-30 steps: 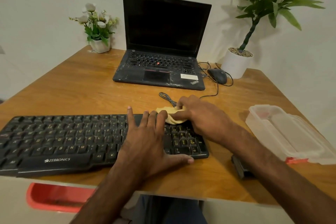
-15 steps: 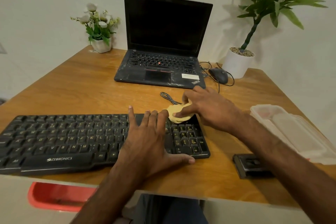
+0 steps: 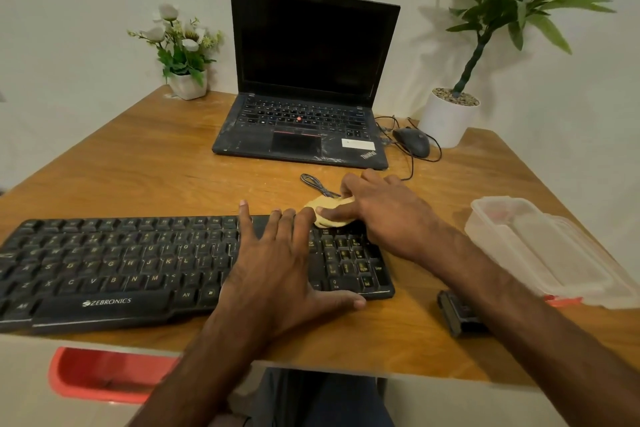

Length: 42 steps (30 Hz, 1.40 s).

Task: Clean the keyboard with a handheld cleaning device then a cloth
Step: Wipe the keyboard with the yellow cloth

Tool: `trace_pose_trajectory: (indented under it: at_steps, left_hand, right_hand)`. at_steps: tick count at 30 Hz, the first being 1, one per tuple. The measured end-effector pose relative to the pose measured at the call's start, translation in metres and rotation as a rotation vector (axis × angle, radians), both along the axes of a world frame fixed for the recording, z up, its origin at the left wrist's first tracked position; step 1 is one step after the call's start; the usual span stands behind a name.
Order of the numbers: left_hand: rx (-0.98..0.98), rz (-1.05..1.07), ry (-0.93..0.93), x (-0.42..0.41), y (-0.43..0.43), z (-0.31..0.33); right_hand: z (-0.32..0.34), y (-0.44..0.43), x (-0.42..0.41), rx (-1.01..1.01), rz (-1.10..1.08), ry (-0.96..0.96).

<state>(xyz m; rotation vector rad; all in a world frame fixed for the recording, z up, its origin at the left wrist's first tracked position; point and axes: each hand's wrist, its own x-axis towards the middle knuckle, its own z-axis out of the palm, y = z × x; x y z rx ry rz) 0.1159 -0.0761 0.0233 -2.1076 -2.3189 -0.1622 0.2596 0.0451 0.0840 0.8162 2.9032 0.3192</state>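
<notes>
A black keyboard [image 3: 121, 263] lies along the front of the wooden desk [image 3: 173, 166]. My left hand [image 3: 277, 267] rests flat on its right half, fingers straight, thumb at the front edge. My right hand [image 3: 384, 211] grips a bunched yellow cloth [image 3: 330, 215] at the keyboard's far right corner, above the number pad, with the thumb lying across the cloth. A small black handheld cleaning device [image 3: 453, 317] lies on the desk right of the keyboard, partly hidden by my right forearm.
Behind the keyboard are an open black laptop [image 3: 304, 80], a wired mouse [image 3: 412, 140] and a loose cable [image 3: 317, 184]. A clear plastic box [image 3: 540, 250] sits at the right. Potted plants stand at the back left [image 3: 183, 55] and back right [image 3: 453, 114].
My right hand slid the cloth from the top of the number pad to the keyboard's far edge. My left hand has stayed flat on the keys.
</notes>
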Motion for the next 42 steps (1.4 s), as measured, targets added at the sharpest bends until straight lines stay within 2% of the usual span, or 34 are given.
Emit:
trace_pose_trajectory:
  at_steps: [5,10,16,21,27,30,34,38,40,42]
  left_hand:
    - [0.006,-0.004,0.004,0.0,0.001,-0.001]
    - [0.02,-0.001,0.01,0.0,0.0,-0.001]
    - [0.012,0.014,0.007,-0.001,0.0,-0.001]
    - [0.006,0.008,0.03,0.0,0.001,-0.001]
    - [0.002,0.007,0.057,0.0,0.001,-0.002]
    - [-0.01,0.014,0.058,0.001,0.001,-0.001]
    - [0.004,0.013,0.046,0.0,0.001,-0.001]
    - [0.001,0.012,0.048,0.001,0.0,0.0]
    - [0.006,0.011,0.046,0.0,-0.001,0.0]
    - [0.008,0.009,0.049,0.001,0.0,0.0]
  right_hand:
    - [-0.005,0.0,0.008,-0.148,0.083,0.102]
    - [-0.01,-0.002,-0.006,-0.016,0.024,0.073]
    - [-0.012,0.01,0.035,-0.112,-0.056,0.056]
    - [-0.009,0.025,0.065,-0.108,-0.059,0.089]
    - [-0.015,-0.002,0.021,-0.101,0.008,0.244]
    - [-0.018,-0.009,0.018,0.011,0.056,0.165]
    - [0.002,0.008,0.036,-0.058,-0.055,0.083]
    - [0.025,0.013,0.027,0.001,-0.055,-0.005]
    - [0.037,0.016,0.022,0.04,-0.114,0.051]
    - [0.037,0.021,0.02,0.071,-0.14,0.233]
